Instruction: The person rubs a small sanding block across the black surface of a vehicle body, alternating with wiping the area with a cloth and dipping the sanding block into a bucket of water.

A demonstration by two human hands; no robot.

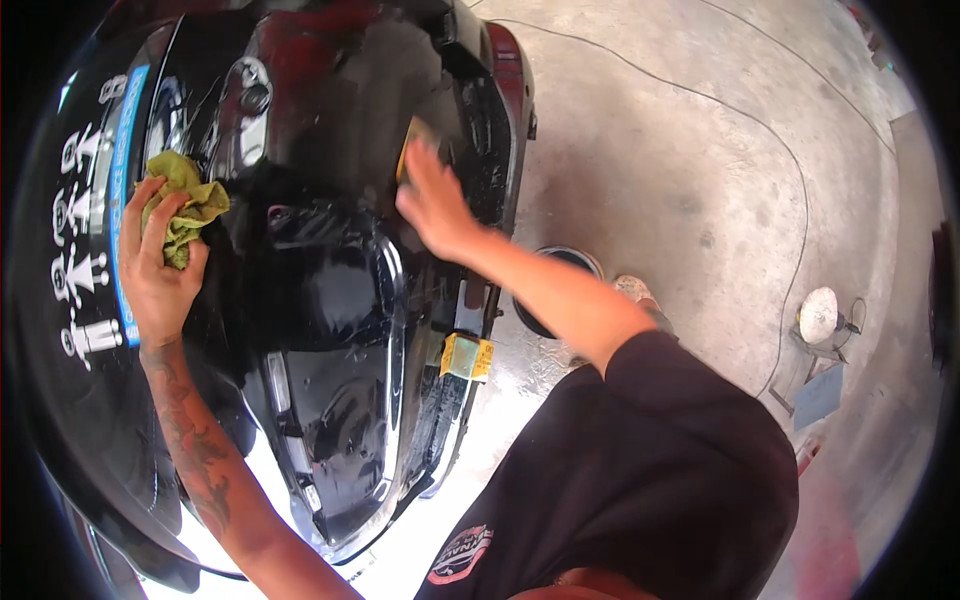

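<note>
The rear of a glossy black car (pixel 310 300) fills the left side of the view. On its window side, my left hand (pixel 158 262) grips a crumpled yellow-green cloth (pixel 185 200), close to a blue strip sticker (pixel 125 200). My right hand (pixel 432 205) presses a flat pad with a yellow-orange edge (pixel 410 145) against the dull, smeared painted panel. Most of that pad is hidden under the fingers. Nearer to me, a yellow piece with a pale green middle (pixel 466 358) lies on the bumper edge.
White stick-figure decals (pixel 85 275) run along the window glass. A dark bucket (pixel 545 290) stands on the concrete floor (pixel 690 160) under my right arm. A round work lamp on a stand (pixel 818 315) is at the right. A thin cable (pixel 770 130) curves over the floor.
</note>
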